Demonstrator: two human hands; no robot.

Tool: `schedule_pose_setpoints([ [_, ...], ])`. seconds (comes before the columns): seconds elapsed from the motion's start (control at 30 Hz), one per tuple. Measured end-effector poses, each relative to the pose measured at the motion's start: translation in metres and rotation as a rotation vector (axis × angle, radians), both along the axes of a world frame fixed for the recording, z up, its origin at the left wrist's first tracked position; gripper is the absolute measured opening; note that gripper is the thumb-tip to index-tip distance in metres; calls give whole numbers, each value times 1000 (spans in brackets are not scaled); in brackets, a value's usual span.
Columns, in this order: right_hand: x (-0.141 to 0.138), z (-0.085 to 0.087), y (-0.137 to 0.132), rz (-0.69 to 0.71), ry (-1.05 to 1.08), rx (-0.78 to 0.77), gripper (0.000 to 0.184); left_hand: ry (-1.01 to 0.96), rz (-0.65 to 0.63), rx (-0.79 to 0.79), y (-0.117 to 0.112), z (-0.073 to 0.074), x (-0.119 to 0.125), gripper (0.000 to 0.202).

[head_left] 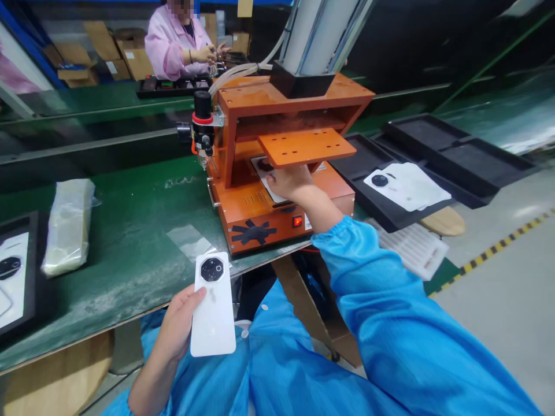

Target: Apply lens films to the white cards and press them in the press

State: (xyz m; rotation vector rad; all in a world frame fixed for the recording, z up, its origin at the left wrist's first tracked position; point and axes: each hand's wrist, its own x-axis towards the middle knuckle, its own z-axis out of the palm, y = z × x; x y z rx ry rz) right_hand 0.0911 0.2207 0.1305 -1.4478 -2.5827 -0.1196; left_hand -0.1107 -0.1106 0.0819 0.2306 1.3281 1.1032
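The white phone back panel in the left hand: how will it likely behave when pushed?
The panel is probably stiff: it shows no sag, though the left hand grips only one side. Its smooth-looking surface may be slippery. Being flat, it should hardly roll.

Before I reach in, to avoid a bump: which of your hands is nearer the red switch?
Right: the right hand is just beyond the red switch, under the orange plate. The left hand is farther, left of it, holding a white phone-shaped piece.
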Motion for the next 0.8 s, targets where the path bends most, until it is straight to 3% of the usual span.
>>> schedule_pose_setpoints([
  [0.17,-10,-12,30,-36,76,-125,60,-1,-7,1,-8,-12,-7,54],
  [0.3,-14,-12,40,-31,98,-145,57,15,36,20,-6,-10,-1,53],
  [0.4,-10,-3,31,-10,116,-129,54,45,56,36,-6,-6,4,51],
  [0.5,17,-5,0,0,219,15,50,151,5,55,-8,-2,2,49],
  [0.57,50,-19,-33,-45,391,207,46,411,-115,158,-6,1,1,39],
  [0.67,104,-54,-83,-191,681,475,31,970,-439,529,12,6,9,18],
  [0.73,129,-80,-107,-244,731,528,31,1295,-655,771,35,9,22,18],
  [0.8,141,-104,-121,-206,681,498,37,1585,-791,876,60,9,37,23],
])
